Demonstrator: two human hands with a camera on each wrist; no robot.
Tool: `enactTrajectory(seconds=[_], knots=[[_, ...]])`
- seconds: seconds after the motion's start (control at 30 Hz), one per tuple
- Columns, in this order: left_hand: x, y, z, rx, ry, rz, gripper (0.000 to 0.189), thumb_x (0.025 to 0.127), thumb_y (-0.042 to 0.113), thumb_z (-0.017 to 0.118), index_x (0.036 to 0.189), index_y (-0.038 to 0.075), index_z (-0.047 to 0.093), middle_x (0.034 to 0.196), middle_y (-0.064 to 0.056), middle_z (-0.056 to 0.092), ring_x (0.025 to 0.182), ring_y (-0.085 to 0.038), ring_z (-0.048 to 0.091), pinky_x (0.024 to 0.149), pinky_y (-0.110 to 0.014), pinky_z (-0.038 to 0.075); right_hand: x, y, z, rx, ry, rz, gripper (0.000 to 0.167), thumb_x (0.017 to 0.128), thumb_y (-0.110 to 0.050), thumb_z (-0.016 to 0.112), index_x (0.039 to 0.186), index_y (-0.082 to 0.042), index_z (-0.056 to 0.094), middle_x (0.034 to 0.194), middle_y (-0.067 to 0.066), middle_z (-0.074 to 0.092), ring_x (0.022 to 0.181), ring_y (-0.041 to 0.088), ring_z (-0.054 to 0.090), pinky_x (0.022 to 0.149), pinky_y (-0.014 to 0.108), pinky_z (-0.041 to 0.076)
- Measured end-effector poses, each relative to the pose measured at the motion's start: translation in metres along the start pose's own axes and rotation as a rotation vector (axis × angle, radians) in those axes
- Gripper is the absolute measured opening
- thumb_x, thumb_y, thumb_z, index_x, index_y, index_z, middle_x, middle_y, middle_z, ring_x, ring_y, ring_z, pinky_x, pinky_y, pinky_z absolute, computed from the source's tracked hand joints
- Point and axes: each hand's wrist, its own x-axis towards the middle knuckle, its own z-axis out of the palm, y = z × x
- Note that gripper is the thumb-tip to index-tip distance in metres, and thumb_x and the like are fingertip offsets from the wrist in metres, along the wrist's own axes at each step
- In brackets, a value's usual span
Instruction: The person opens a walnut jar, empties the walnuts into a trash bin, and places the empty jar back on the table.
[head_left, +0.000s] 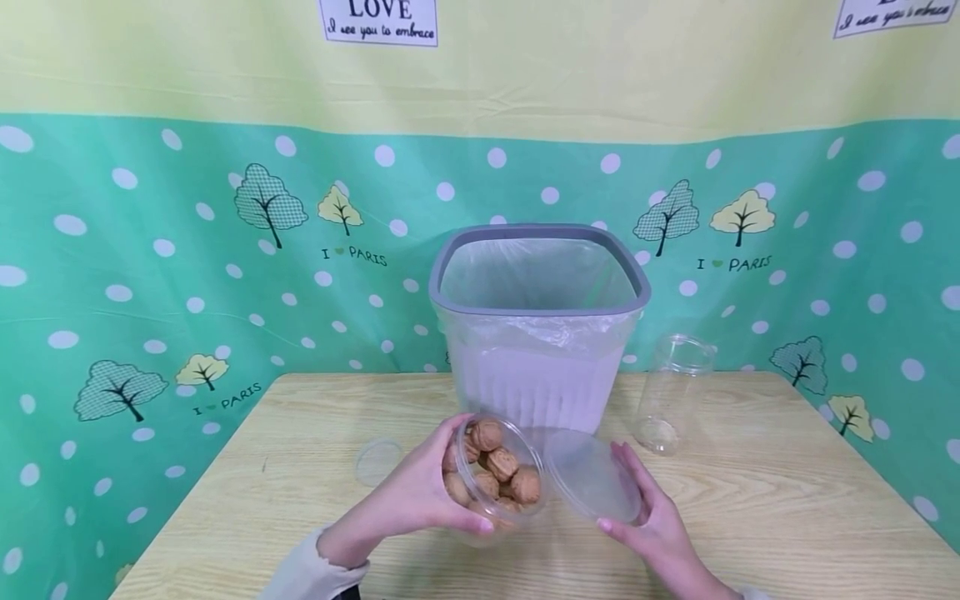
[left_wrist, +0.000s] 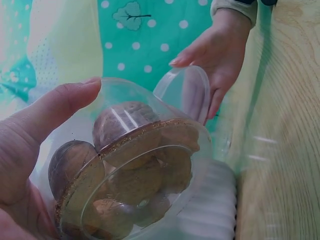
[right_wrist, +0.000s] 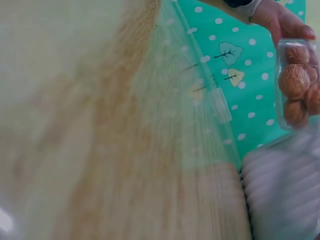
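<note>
Open jar (head_left: pixel 508 528) ahead of the bin (head_left: pixel 534 358)

Left hand (head_left: pixel 423 497): fingers clamped round the tilted jar, walnuts (head_left: pixel 501 463) inside, held over the worktop (head_left: pixel 757 508). Right hand (head_left: pixel 656 521): fingers pinch the lid (head_left: pixel 592 479) by its edge, just beside the jar's rim. Worktop's side edges well apart from both hands.

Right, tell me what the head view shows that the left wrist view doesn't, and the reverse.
Only the head view: the bin's grey rim, the small clear disc lying on the table, and the "LOVE" lettering.

Only the left wrist view: the underside of the clear tub.

Both: the left hand holding that tub of walnuts, and the right hand holding a lid.
</note>
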Motion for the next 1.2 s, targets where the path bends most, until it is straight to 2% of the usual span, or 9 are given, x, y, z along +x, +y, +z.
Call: enactTrajectory(seconds=[0.1,0.23,0.33,0.47,0.63,0.7,0.9,1.03,1.2], knots=[[-0.002,0.0,-0.002,-0.014,0.001,-0.009,0.119,0.05,0.039,0.092,0.146,0.013,0.026,0.135,-0.001,0.047,0.123,-0.021,0.046,0.101,-0.048,0.035,-0.001,0.002,-0.001,-0.022,-0.003,0.025,0.089,0.072,0.004,0.07,0.147,0.003,0.021,0.15,0.009,0.032,0.123,-0.013,0.034,0.094,0.008,0.031],[-0.003,0.002,-0.004,-0.009,0.005,-0.009,0.119,0.05,0.037,0.092,0.146,0.013,0.026,0.136,-0.002,0.046,0.124,-0.022,0.045,0.102,-0.049,0.035,-0.002,0.007,-0.002,-0.038,-0.026,0.05,0.085,0.072,0.001,0.071,0.145,0.004,0.027,0.146,-0.006,0.038,0.119,-0.015,0.035,0.093,0.008,0.031],[-0.004,0.004,-0.005,-0.011,0.008,-0.008,0.118,0.05,0.036,0.092,0.146,0.013,0.026,0.135,-0.001,0.047,0.122,-0.021,0.046,0.101,-0.046,0.036,-0.002,0.012,-0.003,-0.03,-0.063,0.074,0.083,0.073,0.0,0.07,0.144,0.006,0.028,0.145,0.003,0.04,0.119,-0.015,0.035,0.094,0.009,0.031],[-0.005,0.007,-0.007,-0.059,0.001,-0.019,0.118,0.051,0.032,0.093,0.146,0.013,0.024,0.135,0.002,0.047,0.122,-0.017,0.046,0.1,-0.039,0.039,-0.002,0.017,-0.002,0.001,-0.134,0.123,0.081,0.075,-0.002,0.069,0.143,0.009,0.026,0.145,0.026,0.034,0.118,-0.015,0.034,0.094,0.011,0.031],[-0.006,0.01,-0.01,-0.02,0.038,-0.017,0.12,0.049,0.033,0.093,0.146,0.013,0.026,0.135,0.0,0.047,0.122,-0.02,0.046,0.101,-0.046,0.037,-0.002,0.02,0.0,0.024,-0.226,0.144,0.083,0.076,-0.005,0.071,0.141,0.014,0.023,0.145,0.032,0.029,0.121,-0.016,0.029,0.097,0.007,0.024],[-0.006,0.011,-0.011,-0.003,0.054,-0.005,0.121,0.048,0.034,0.093,0.146,0.013,0.026,0.135,-0.002,0.048,0.122,-0.022,0.046,0.102,-0.05,0.035,-0.002,0.021,0.001,0.004,-0.248,0.166,0.084,0.076,-0.006,0.073,0.142,0.013,0.024,0.146,0.031,0.029,0.126,-0.01,0.028,0.098,0.007,0.021],[-0.006,0.014,-0.015,-0.021,0.048,0.002,0.12,0.048,0.033,0.094,0.146,0.014,0.026,0.135,0.0,0.048,0.123,-0.021,0.046,0.103,-0.049,0.034,-0.003,0.02,0.005,-0.116,-0.27,0.215,0.091,0.07,-0.011,0.078,0.144,0.006,0.028,0.147,0.027,0.029,0.137,0.034,0.023,0.101,0.013,0.023],[-0.008,0.015,-0.017,-0.013,0.048,-0.018,0.119,0.05,0.034,0.093,0.146,0.017,0.025,0.137,-0.001,0.046,0.124,-0.021,0.045,0.1,-0.047,0.037,-0.005,0.02,0.01,-0.176,-0.279,0.224,0.098,0.066,-0.015,0.083,0.145,0.003,0.028,0.147,0.027,0.029,0.136,0.041,0.022,0.103,0.019,0.024],[-0.009,0.019,-0.021,-0.021,0.048,-0.031,0.12,0.05,0.031,0.093,0.147,0.016,0.024,0.139,-0.003,0.044,0.126,-0.022,0.043,0.101,-0.047,0.036,-0.006,0.022,0.018,-0.299,-0.313,0.214,0.109,0.06,-0.027,0.087,0.146,0.003,0.026,0.148,0.027,0.029,0.135,0.045,0.023,0.107,0.045,0.025]])
